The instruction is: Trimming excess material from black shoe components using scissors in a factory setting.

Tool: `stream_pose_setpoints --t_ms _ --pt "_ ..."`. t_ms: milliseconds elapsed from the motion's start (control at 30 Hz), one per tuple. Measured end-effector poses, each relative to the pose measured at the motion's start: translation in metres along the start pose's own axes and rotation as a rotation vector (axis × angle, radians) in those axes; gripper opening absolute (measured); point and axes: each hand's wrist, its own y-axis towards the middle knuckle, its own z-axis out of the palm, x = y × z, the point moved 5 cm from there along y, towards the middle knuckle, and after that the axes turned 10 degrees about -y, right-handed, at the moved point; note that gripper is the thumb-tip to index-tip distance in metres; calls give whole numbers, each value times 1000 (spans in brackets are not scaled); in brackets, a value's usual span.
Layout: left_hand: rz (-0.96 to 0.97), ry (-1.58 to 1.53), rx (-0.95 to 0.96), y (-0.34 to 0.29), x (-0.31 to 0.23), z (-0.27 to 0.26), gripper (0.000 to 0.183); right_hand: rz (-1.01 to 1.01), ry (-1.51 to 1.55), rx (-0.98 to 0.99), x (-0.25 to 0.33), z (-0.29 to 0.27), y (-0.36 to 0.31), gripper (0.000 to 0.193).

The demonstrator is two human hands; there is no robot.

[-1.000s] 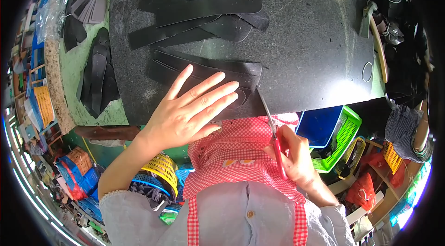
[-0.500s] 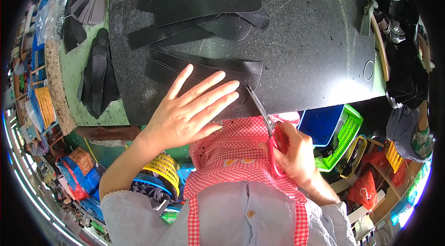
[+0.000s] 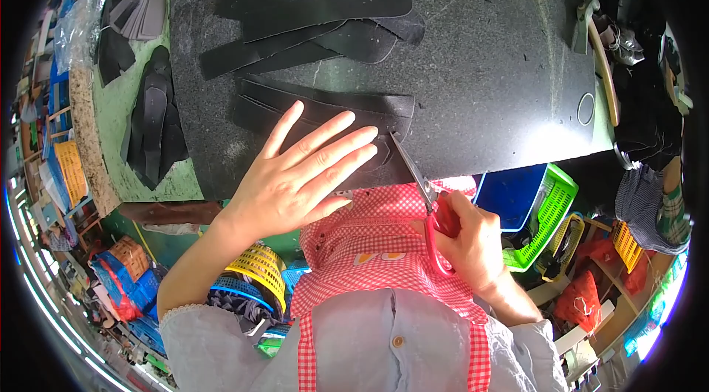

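My left hand (image 3: pixel 295 170) lies flat with fingers spread over a stack of dark leather-like strips (image 3: pixel 332 105) near the front edge of the dark board (image 3: pixel 487 89). In my right hand (image 3: pixel 469 240) is a pair of scissors (image 3: pixel 421 185) with red handles. Their blades point up and to the left, and the tips touch the right end of the strips, just beyond my left fingertips. My left palm and fingers hide part of the strips. Farther back, several more black strips (image 3: pixel 332 11) lie crossed in a loose pile.
At the left, a black bundle (image 3: pixel 153 118) rests on the green tabletop (image 3: pixel 111 115), with a tied fan of grey pieces (image 3: pixel 144 0) behind it. A hammer (image 3: pixel 602 59) lies at the right edge. Below are a green basket (image 3: pixel 550 222) and a yellow basket (image 3: pixel 258 270).
The view has shifted very slightly. Both hands keep nearly the same place, and the scissor tips stay at the strips' right end.
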Motion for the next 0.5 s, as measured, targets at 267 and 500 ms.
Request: stream_pose_setpoints --t_ms 267,500 --pt "3 -58 -14 4 -3 -7 73 260 609 169 -30 0 -1 26" --pt "15 7 -30 21 -3 3 72 63 329 139 -19 -2 0 41"
